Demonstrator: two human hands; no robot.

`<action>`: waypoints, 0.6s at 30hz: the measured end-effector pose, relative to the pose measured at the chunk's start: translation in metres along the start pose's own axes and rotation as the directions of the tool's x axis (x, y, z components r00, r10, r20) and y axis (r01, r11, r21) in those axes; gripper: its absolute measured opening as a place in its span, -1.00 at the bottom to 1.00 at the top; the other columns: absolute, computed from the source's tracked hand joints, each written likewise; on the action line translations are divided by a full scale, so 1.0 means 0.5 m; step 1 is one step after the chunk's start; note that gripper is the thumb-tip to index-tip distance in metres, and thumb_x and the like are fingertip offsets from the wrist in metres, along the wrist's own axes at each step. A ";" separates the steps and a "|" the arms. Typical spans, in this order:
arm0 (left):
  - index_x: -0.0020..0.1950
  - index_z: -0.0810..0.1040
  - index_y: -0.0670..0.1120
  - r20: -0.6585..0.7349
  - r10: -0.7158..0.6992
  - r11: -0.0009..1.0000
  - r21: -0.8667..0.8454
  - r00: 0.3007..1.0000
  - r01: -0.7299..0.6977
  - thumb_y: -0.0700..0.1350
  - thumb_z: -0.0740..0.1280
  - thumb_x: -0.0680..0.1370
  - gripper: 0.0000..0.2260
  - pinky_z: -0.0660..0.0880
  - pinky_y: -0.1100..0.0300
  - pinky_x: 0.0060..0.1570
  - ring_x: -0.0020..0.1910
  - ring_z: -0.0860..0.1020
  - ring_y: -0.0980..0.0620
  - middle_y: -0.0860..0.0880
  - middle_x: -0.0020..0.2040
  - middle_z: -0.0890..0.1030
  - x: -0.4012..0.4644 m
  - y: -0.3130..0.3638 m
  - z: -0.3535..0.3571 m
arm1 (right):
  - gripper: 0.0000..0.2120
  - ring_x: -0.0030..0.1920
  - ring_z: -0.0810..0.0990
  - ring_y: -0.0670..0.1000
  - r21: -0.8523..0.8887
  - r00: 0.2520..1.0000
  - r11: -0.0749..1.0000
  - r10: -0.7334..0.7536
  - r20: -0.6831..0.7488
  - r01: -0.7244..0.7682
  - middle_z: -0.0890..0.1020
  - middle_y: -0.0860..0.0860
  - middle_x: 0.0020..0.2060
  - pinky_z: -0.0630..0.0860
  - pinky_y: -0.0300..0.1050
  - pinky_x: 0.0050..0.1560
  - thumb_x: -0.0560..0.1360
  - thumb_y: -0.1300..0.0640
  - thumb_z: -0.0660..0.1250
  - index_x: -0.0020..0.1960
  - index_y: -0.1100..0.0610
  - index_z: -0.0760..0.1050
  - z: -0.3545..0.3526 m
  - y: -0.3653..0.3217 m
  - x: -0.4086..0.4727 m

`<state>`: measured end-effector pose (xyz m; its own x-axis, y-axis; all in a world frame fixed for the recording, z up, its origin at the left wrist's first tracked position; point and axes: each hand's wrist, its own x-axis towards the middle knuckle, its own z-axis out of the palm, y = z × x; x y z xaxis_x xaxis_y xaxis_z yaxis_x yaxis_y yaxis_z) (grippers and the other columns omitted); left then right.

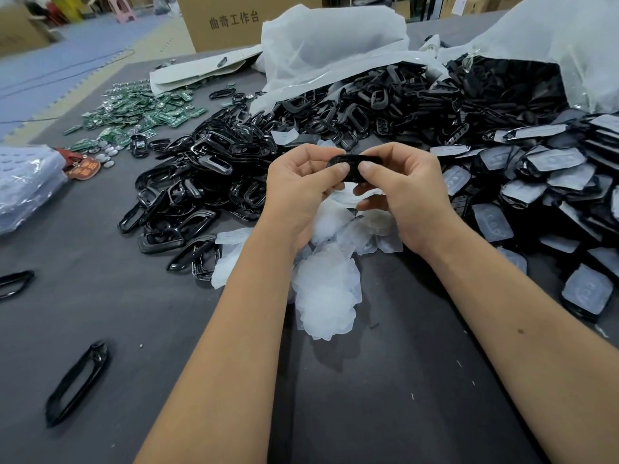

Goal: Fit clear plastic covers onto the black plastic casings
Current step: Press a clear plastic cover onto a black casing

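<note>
Hands meet above the table (100, 296), both on one black casing (355, 169). The left hand (298, 192) pinches its left end between thumb and fingers, and the right hand (402, 192) pinches its right end, thumb on the near edge and fingers curled under. Whether a cover already sits on this casing, I cannot tell, because the fingers hide its face.

The casing looks light and stiff, a thin ring of hard plastic with a glossy surface, so it may slip if held only by the flat sides. I think the best hold is at the short ends, as now, which leaves the open middle free. The clear covers (325, 289) lie in a loose heap just under the wrists. They look very thin and soft, easy to bend or crease, so one should be lifted by its edge and pressed in gently along the rim.

Bare casings (201, 169) lie in a large pile to the left and behind the hands. To the right is a pile of finished casings (542, 182) with covers on. Behind, a white bag (335, 38) lies open on its side, with black casings spilling out of its mouth. A second bag (552, 35) on the right holds more black parts. Green boards (140, 112) are spread far left, and a cardboard box (227, 21) stands behind the table.
</note>
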<state>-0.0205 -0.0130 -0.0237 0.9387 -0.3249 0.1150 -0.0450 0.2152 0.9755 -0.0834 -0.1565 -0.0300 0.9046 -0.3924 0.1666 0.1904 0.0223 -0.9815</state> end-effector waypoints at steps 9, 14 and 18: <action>-0.11 0.61 -0.12 -0.026 0.099 0.971 0.223 0.995 -0.091 -0.41 0.44 0.46 -0.80 0.60 0.16 -0.12 -0.23 0.57 0.01 -0.12 -0.19 0.64 0.001 -0.009 0.003 | -0.98 -0.41 0.71 0.03 -0.436 0.965 0.882 -0.242 -0.095 0.179 0.71 0.01 -0.34 0.69 0.05 -0.34 0.52 0.19 0.50 -0.06 0.10 0.68 0.002 0.011 -0.002; -0.10 0.60 -0.12 -0.023 0.141 0.965 0.226 0.990 -0.133 -0.40 0.45 0.43 -0.80 0.60 0.07 -0.11 -0.22 0.56 -0.03 -0.07 -0.21 0.66 -0.003 -0.007 0.001 | -0.93 -0.46 0.69 0.00 -0.446 0.957 0.870 -0.275 -0.090 0.208 0.68 0.00 -0.41 0.66 0.07 -0.42 0.51 0.19 0.52 -0.05 0.13 0.64 0.004 0.001 -0.010; -0.05 0.66 -0.07 0.005 0.176 0.958 0.229 0.984 -0.173 -0.40 0.44 0.42 -0.74 0.58 0.17 -0.18 -0.27 0.56 0.05 0.07 -0.25 0.68 -0.003 -0.002 -0.002 | -0.80 -0.46 0.68 0.00 -0.466 0.947 0.855 -0.305 -0.100 0.227 0.68 0.00 -0.41 0.68 0.13 -0.26 0.49 0.15 0.54 0.00 0.15 0.55 0.006 -0.002 -0.009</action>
<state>-0.0216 -0.0119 -0.0250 0.9145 -0.2863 0.2860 -0.2835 0.0512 0.9576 -0.0867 -0.1518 -0.0295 0.7605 -0.4699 0.4481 0.1904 -0.4985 -0.8458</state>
